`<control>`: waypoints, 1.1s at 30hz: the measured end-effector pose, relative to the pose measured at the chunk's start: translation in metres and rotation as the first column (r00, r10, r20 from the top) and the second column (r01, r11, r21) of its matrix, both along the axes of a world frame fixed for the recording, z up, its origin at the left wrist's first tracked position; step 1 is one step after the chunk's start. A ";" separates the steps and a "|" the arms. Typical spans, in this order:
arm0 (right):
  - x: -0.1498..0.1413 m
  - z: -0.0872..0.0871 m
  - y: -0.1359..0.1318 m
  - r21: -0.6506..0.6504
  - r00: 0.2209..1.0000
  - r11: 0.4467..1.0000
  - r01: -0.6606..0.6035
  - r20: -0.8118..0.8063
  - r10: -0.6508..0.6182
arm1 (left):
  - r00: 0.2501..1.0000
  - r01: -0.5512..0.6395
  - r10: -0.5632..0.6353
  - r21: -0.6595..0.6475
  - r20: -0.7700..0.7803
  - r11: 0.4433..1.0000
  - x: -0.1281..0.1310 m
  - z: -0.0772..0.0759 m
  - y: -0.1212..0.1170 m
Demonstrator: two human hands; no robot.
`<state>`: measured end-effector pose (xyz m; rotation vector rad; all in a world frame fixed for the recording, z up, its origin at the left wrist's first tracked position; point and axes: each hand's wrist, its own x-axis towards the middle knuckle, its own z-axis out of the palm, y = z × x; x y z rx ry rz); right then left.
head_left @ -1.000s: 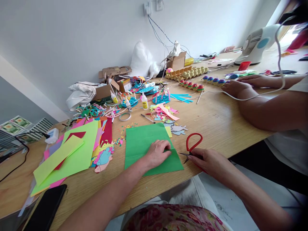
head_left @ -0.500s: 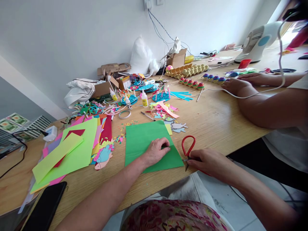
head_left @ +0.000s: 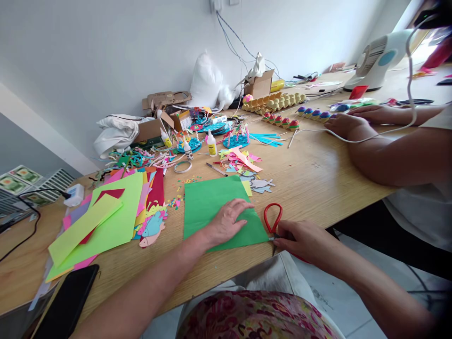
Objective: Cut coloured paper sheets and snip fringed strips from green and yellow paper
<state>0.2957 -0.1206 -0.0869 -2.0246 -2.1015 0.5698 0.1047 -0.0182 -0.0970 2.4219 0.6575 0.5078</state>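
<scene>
Green paper [head_left: 222, 193], smooth and squarish, lies on the wood-grain table [head_left: 300, 174] under my left hand [head_left: 229, 221], its fingers loosely spread and gripping nothing. My right hand [head_left: 294, 238] grasps metal scissors [head_left: 273, 220] with rounded red handle loops beside the sheet's near right corner. Flat fish cutouts [head_left: 152, 226] lie left of it.

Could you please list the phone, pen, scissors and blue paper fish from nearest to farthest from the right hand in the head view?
1. Scissors: in the right hand.
2. Pen: beyond the green sheet.
3. Blue paper fish: left of that sheet.
4. Phone: at the far left.
</scene>
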 end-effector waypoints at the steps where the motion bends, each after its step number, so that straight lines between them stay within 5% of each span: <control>1: 0.000 0.001 0.000 -0.001 1.000 1.000 -0.006 -0.004 0.006 | 0.997 0.070 -0.068 0.035 -0.033 0.997 -0.005 0.002 -0.001; 6: -0.001 0.001 0.002 -0.008 1.000 1.000 -0.018 -0.008 0.018 | 0.938 0.277 -0.246 0.102 -0.246 0.955 -0.023 0.002 -0.005; 18: -0.001 -0.001 -0.002 -0.023 0.998 0.998 -0.051 -0.028 0.051 | 0.876 0.323 -0.220 0.184 -0.430 0.928 -0.026 -0.005 -0.006; 33: -0.013 0.005 -0.004 -0.015 0.999 0.999 -0.037 -0.002 0.037 | 0.871 0.340 -0.203 0.248 -0.448 0.907 -0.026 -0.008 -0.006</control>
